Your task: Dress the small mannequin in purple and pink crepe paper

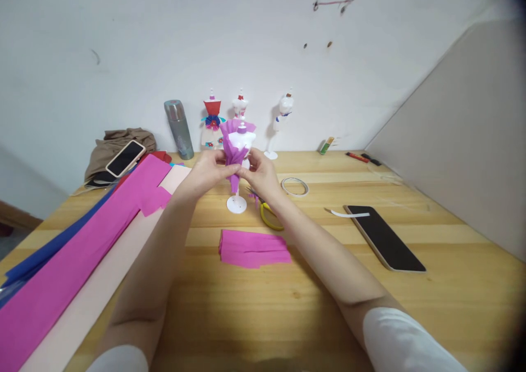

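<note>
A small white dress form [241, 137] stands upright on its round base [236, 204] in front of me. Pleated purple crepe paper [234, 155] wraps its left side and fans out above the shoulder. My left hand [211, 170] pinches this paper at the waist from the left. From the right, my right hand [259, 170] presses thumb and fingers on the same waist, touching the paper's edge. Both thumbs nearly meet at the front. Behind my right wrist lie yellow-handled scissors [269, 218], partly hidden. A folded magenta crepe paper piece [255, 249] lies nearer me.
Decorated dress forms [212, 109] stand along the wall beside a flask [179, 130]. Long crepe paper strips [82, 262] cover the table's left, near a phone [126, 158] on brown cloth. A tape roll [295, 187] and a dark tablet [384, 238] lie to the right.
</note>
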Motion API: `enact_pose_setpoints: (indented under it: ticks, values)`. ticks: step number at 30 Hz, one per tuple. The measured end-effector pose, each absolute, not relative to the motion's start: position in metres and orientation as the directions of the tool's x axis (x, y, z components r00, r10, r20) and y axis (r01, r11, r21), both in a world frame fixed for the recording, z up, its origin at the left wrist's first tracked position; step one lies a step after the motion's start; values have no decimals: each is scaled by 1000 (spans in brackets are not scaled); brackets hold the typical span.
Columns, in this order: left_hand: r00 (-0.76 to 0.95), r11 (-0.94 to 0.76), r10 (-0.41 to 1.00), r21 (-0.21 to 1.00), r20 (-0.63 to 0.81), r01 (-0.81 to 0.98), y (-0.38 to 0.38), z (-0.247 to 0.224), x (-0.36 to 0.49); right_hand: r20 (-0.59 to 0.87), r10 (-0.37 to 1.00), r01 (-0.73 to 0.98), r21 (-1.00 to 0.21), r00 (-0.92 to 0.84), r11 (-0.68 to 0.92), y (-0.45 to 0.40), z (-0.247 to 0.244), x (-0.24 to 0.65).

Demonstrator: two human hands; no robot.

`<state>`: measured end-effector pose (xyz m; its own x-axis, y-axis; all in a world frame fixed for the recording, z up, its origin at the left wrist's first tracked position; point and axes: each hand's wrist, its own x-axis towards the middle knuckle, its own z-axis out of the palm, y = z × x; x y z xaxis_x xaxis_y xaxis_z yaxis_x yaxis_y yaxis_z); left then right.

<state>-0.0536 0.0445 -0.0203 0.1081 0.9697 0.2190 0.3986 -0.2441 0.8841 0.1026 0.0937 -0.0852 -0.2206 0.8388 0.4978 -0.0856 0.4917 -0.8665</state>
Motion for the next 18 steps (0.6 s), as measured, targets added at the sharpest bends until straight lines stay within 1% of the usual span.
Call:
enact_pose_setpoints:
  ticks: [6, 12, 14, 18]
  values:
    - [49, -285, 957, 890, 287, 355, 49, -32, -48, 519, 816, -9, -845, -253, 534, 97, -85, 106]
    - [75, -314, 949, 908, 305, 279, 51, -33, -50, 516, 802, -9, -843, -300, 538, 95, -81, 107]
    - [69, -312, 950, 906, 305, 288, 51, -33, -52, 520, 789, -1, -835, -327, 550, 93, -79, 109]
    - [23, -313, 945, 879, 327, 360, 49, -33, -55, 544, 767, 1, -815, -340, 579, 91, -75, 112]
